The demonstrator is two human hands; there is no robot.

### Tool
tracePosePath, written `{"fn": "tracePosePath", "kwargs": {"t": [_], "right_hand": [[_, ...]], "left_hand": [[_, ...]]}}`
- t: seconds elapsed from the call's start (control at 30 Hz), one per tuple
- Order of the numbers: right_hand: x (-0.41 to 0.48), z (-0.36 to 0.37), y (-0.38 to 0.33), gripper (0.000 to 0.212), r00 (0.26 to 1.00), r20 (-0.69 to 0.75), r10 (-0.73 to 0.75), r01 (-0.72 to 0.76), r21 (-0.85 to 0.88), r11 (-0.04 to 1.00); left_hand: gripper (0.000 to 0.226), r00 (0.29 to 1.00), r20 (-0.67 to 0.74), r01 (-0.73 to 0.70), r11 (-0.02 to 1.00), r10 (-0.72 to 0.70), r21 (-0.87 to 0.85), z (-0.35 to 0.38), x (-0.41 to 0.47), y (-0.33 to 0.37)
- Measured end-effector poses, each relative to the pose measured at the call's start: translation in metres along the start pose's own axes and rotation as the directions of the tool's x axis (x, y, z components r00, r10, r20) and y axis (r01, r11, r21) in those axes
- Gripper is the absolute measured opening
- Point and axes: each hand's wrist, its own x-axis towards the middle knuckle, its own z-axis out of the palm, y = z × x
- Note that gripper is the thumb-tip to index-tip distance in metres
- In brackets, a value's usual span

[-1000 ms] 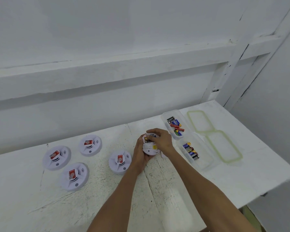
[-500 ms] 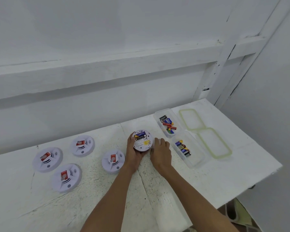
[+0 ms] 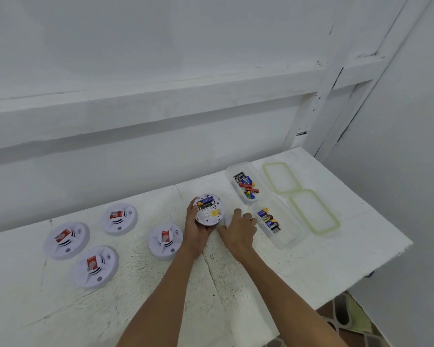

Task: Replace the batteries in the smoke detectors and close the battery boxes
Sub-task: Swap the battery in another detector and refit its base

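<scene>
White table [image 3: 311, 261] was pretty scuffed, with two open battery boxes [image 3: 290, 237] and their lids [image 3: 281, 177] on the right and four smoke detectors [image 3: 65, 240] on the left. Left hand [image 3: 194, 229] gripped a fifth detector [image 3: 209, 215] mid-table, flipped over, batteries [image 3: 206, 204] showing. Right hand [image 3: 239, 230] sat just beside it; couldn't tell if it held anything.

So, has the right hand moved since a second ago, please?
Yes: the right hand came off the detector, rightward toward the near battery box.
</scene>
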Motion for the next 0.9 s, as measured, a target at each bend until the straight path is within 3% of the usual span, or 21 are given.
{"fn": "tracePosePath", "kwargs": {"t": [0.13,0.27,0.47,0.57,0.9], "right_hand": [[0.003,-0.006,0.003,0.062,0.997,-0.070,0.039,-0.022,0.225,0.974],[0.002,-0.014,-0.005,0.061,0.992,-0.122,-0.013,0.066,0.434,0.899],[0.001,-0.016,-0.018,0.069,0.960,-0.134,-0.247,0.278,0.339,0.899],[0.001,-0.011,-0.021,0.073,0.935,-0.110,-0.338,0.356,0.272,0.894],[0.000,-0.007,-0.026,0.072,0.880,-0.063,-0.470,0.468,0.272,0.841]], "left_hand": [[0.038,1.000,0.028,0.003,1.000,-0.003,-0.001,0.000,0.000,0.000],[0.040,0.999,0.037,0.006,1.000,-0.007,0.020,0.000,0.001,0.000],[0.035,0.998,0.053,0.026,0.999,-0.028,0.035,-0.001,0.001,0.001],[0.054,0.999,0.053,0.010,0.999,-0.012,0.039,-0.004,0.002,0.001],[0.053,0.996,0.088,0.009,0.999,-0.013,0.051,-0.005,0.004,0.001]]}}
